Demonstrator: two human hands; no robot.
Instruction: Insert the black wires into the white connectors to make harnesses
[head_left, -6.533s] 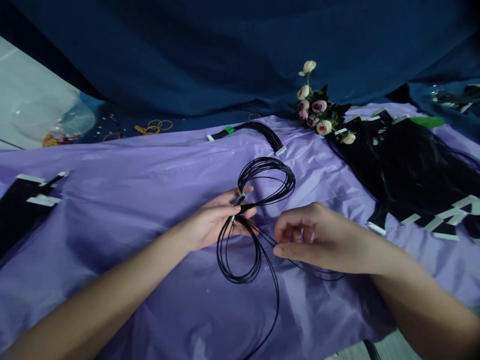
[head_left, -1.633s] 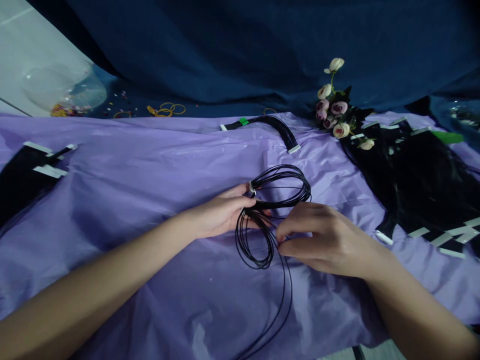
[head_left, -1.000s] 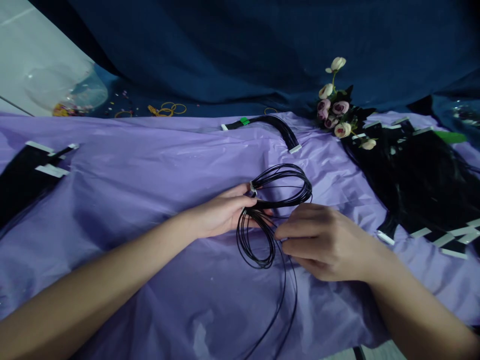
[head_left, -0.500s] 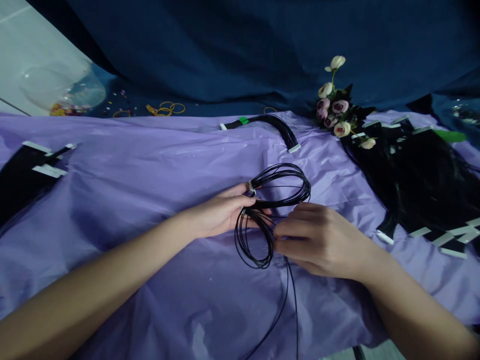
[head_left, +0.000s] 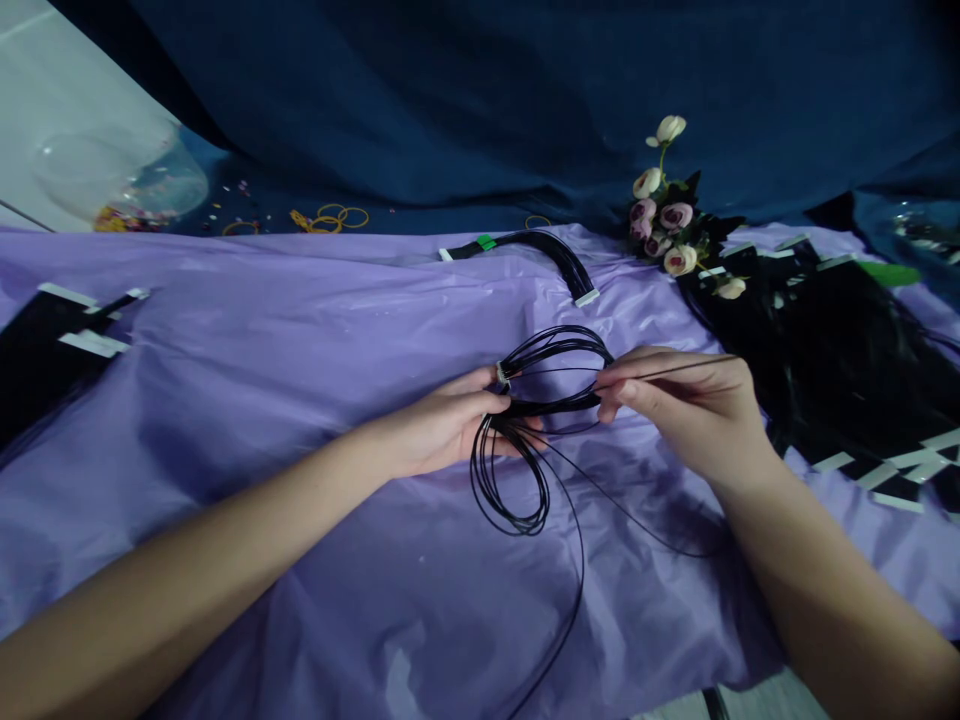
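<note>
A bundle of thin black wires (head_left: 517,505) is looped in two coils above the purple sheet, with a small white connector (head_left: 502,375) at its left side. My left hand (head_left: 457,420) pinches the bundle where the two coils meet, thumb on top. At the right edge of the upper coil, the fingertips of my right hand (head_left: 675,400) pinch one thin black wire, whose free part runs up across the hand. Other loose wires hang down from the bundle toward the bottom of the view.
On the purple sheet (head_left: 300,330), a curved black cable (head_left: 559,255) with green tape lies behind my hands. Black cable piles (head_left: 840,350) with white ends are at the right, more (head_left: 37,350) at the left. Artificial flowers (head_left: 675,215) and rubber bands (head_left: 330,218) are at the back.
My right hand has moved up and slightly right, from beside the lower coil to the upper coil's right edge, and turned, bringing a wire up with it. My left hand is nearly unmoved.
</note>
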